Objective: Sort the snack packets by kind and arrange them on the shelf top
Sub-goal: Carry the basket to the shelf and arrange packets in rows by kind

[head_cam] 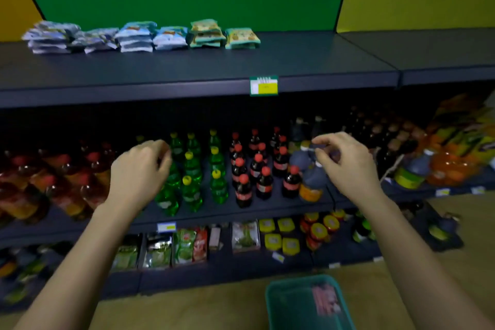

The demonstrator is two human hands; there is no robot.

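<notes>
So, nearest, a green basket [300, 281] is sitting on the floor with a reddish packet [325, 300] inside. The left hand [139, 169] and right hand [345, 163] are hovering empty by the drink bottles [217, 166], fingers loosely curled. Farther back, snack packets [142, 36] are lying stacked on the shelf top [294, 61], back left.
</notes>
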